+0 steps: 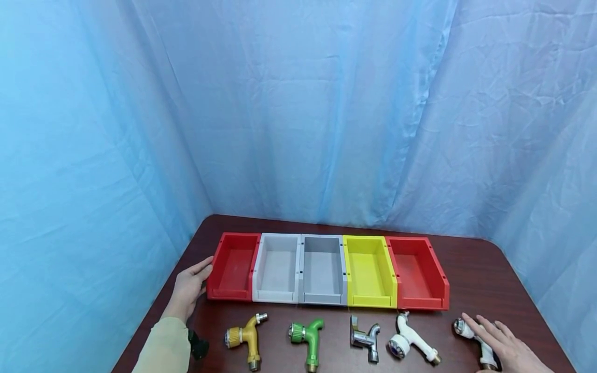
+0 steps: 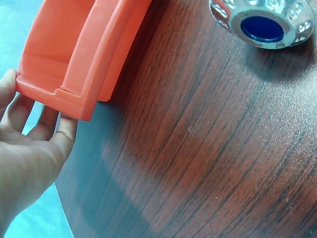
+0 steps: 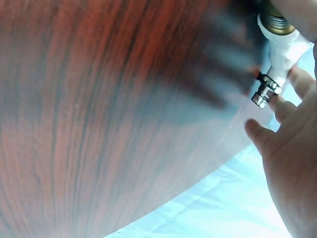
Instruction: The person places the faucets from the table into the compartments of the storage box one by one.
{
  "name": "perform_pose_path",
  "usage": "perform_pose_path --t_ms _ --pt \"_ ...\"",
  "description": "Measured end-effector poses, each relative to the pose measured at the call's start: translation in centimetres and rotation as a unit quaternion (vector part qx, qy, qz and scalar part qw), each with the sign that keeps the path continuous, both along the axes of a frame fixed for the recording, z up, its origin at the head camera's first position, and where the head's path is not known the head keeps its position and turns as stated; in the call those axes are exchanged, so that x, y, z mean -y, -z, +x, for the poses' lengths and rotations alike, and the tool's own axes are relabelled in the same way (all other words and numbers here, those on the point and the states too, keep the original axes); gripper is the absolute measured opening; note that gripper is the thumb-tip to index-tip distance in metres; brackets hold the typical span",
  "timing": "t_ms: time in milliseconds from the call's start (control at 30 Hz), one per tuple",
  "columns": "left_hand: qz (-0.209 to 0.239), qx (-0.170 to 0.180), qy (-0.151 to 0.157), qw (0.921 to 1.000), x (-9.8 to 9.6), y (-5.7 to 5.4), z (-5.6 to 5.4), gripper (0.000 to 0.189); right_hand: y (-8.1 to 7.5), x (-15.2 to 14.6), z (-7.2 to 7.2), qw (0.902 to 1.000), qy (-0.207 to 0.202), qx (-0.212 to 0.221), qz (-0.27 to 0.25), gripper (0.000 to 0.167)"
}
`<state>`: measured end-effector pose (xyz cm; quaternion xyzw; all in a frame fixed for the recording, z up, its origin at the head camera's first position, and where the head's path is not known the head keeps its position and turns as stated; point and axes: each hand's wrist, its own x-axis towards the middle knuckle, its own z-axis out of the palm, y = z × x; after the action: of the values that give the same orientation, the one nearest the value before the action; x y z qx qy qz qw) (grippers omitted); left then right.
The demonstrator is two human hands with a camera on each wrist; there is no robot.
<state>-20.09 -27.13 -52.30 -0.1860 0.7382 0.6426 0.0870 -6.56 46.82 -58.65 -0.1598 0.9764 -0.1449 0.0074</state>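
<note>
My left hand (image 1: 187, 287) touches the outer side of the leftmost red bin (image 1: 229, 296). In the left wrist view its thumb is at the rim and its fingers lie along the wall of this red bin (image 2: 89, 64). Over the white faucet at the far right (image 1: 487, 354), my right hand (image 1: 510, 348) spreads its fingers and partly covers it. The right wrist view shows the white faucet (image 3: 285, 52) with its brass thread and metal nozzle, between the thumb and the fingers (image 3: 260, 134).
White (image 1: 276, 297), grey (image 1: 323, 299), yellow (image 1: 372, 300) and red (image 1: 422, 303) bins continue the row. In front lie yellow (image 1: 252, 342), green (image 1: 311, 342), chrome (image 1: 365, 339) and white (image 1: 412, 336) faucets. A black object (image 1: 199, 346) sits beside the left sleeve. Blue curtains (image 1: 298, 114) surround the table (image 1: 471, 259).
</note>
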Motion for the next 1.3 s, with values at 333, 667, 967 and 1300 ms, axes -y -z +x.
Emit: perform_pose_path --t_ms 333,667,967,1300 --pt "0.0 -0.006 -0.001 1.0 0.0 0.3 0.1 0.053 0.6 -0.1 -0.2 0.9986 0.044 0.031 0.002 0.102" --pt "-0.007 -0.006 -0.005 0.9999 -0.1 0.3 0.2 0.052 1.2 -0.1 -0.7 0.997 0.046 0.061 -0.001 0.099" --pt "-0.014 -0.007 -0.005 0.9999 0.0 0.4 0.2 0.052 0.9 0.1 -1.0 0.9989 0.032 0.035 0.001 0.102" --pt "-0.012 -0.006 -0.002 0.9999 0.0 0.4 0.2 0.052 1.0 0.2 -1.2 0.9996 0.011 0.004 -0.024 0.104"
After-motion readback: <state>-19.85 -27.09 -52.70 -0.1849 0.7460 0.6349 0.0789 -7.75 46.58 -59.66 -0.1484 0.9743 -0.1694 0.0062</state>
